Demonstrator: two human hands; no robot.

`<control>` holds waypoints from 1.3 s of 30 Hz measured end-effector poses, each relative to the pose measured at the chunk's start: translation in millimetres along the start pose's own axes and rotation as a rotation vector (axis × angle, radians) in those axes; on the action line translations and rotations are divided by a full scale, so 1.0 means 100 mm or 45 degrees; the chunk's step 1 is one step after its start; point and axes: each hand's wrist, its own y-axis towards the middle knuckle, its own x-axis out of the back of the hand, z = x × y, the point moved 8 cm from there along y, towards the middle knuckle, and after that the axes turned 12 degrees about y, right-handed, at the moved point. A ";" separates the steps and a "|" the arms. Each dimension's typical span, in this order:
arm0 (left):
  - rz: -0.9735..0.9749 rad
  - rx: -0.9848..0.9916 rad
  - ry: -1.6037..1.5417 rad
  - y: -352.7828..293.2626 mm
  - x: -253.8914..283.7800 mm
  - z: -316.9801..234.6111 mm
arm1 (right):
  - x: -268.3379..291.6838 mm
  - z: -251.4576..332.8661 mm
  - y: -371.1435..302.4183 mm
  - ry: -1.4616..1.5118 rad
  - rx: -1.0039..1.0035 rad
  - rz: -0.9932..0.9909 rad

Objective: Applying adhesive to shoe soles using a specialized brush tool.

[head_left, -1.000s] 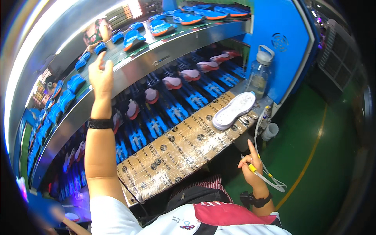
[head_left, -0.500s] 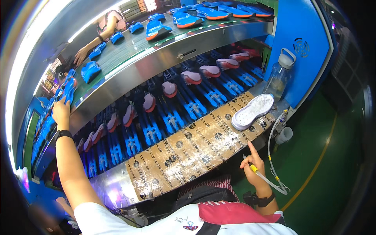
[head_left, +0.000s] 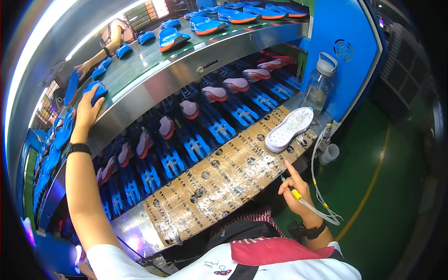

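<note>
Covering the near part of one blue shoe piece (head_left: 99,90), the left hand (head_left: 87,110) hides its lower edge, and whether the fingertips grip it or merely rest on it I cannot tell. That piece lies directly beneath the left fingertips, on the conveyor (head_left: 140,63); the thumb points up beside it, to the right. Beyond those fingers, a co-worker's hand (head_left: 84,69) touches a blue upright piece (head_left: 72,87); the co-worker's head is out of view.

Curled around a slim yellow-banded tool (head_left: 296,194), the right hand (head_left: 301,190) has its index finger stretched out; the tool's tip is too small to make out clearly. From those fingers a white tube (head_left: 322,215) trails off to the right. Just past the right index fingertip, apart from it, a white sole (head_left: 289,129) lies tread-side unclear on a brown taped sheet (head_left: 200,196).
</note>
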 end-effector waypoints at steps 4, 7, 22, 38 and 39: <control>-0.058 0.162 0.205 0.00 0.15 0.15 | -0.05 0.05 -0.06 0.085 0.043 0.017; -0.675 0.148 -0.171 -0.21 0.59 -0.26 | 0.01 0.03 -0.11 0.064 0.063 -0.017; -0.353 1.125 -3.419 -0.91 -0.03 -0.78 | -0.12 0.25 -0.17 0.244 0.112 0.135; 0.166 0.522 -3.139 -1.87 0.36 -2.13 | -0.70 0.68 -0.12 0.262 0.185 0.418; 0.233 0.537 -3.115 -2.03 0.33 -2.22 | -0.79 0.78 -0.13 0.224 0.327 0.460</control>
